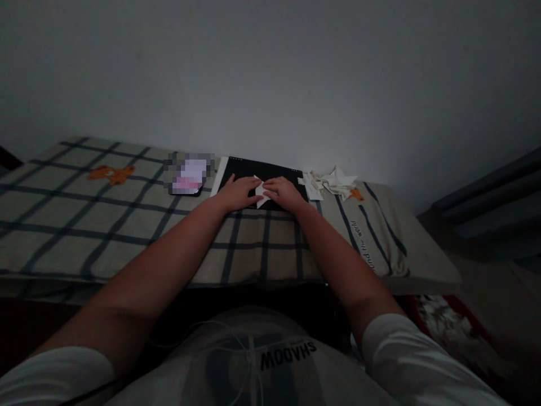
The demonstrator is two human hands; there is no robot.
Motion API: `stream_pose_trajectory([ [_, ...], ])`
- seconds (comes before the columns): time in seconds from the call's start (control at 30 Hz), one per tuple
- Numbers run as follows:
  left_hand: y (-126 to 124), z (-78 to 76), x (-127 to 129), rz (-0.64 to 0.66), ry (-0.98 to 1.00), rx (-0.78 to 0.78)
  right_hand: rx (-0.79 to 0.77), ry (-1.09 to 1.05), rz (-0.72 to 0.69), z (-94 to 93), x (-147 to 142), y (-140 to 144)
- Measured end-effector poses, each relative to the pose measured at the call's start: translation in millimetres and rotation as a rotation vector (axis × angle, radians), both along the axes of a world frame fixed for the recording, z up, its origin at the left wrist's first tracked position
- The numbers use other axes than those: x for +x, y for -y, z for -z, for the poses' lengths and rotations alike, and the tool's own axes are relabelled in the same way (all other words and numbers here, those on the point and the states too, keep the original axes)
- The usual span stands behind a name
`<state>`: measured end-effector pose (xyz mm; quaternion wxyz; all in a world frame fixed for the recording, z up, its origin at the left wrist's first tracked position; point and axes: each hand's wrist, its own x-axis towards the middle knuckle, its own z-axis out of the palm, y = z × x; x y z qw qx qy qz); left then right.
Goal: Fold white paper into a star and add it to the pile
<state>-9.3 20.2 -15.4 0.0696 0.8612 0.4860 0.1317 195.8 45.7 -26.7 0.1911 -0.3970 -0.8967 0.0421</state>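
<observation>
"SHADOW" shirt [288,354], hands on paper [261,192]

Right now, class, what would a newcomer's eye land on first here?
Two bare hands, left hand and right hand, press a small white paper on a black board by the wall. Right of it lies a heap of folded papers; everything rests on a checked cloth.

The word "SHADOW" is printed in dark capital letters on the white shirt [270,366] and is seen upside down from the head camera. A line of dark small lettering is printed on the checked bed cover [367,248], but it cannot be read clearly.
</observation>
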Motion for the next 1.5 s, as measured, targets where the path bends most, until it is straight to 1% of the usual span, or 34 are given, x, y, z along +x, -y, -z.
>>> stream_pose_trajectory([
  [0.1, 1, -1.5, 0, 0.008, -0.027, -0.02, -0.028, 0.001, -0.018, 1.6, 5, -2],
  [0.27, 0, -3.3, -3, 0.047, -0.084, -0.062, -0.075, 0.022, -0.002, -0.6, 11, 1],
  [0.43, 1, -10.8, -3, 0.046, -0.156, -0.126, -0.112, 0.073, -0.003, -5.0, 12, 5],
  [0.6, 3, -16.1, -1, 0.053, -0.188, -0.161, -0.145, 0.091, 0.0, -8.4, 13, 6],
  [0.77, 3, -14.7, -3, 0.074, -0.193, -0.167, -0.169, 0.097, 0.005, -11.0, 13, 10],
  [0.93, 4, -14.1, -4, 0.09, -0.196, -0.16, -0.116, 0.09, -0.015, -9.2, 15, 12],
  [1.07, 4, -13.4, -5, 0.126, -0.188, -0.151, -0.11, 0.049, -0.066, -5.3, 18, 8],
  [1.13, 3, -11.0, -4, 0.112, -0.15, -0.157, -0.113, 0.028, -0.111, -4.0, 20, 5],
  [1.2, 1, -7.4, -4, 0.066, -0.101, -0.154, -0.116, 0.005, -0.142, -3.8, 20, 2],
  [1.3, 0, -2.3, -2, 0.022, -0.071, -0.091, -0.133, -0.035, -0.146, -5.8, 19, 1],
  [1.4, -1, -1.0, -2, 0.034, -0.092, -0.058, -0.157, -0.085, -0.132, -8.9, 18, 5],
  [1.5, 0, -3.6, -3, 0.047, -0.112, -0.085, -0.172, -0.134, -0.122, -9.9, 18, 8],
])
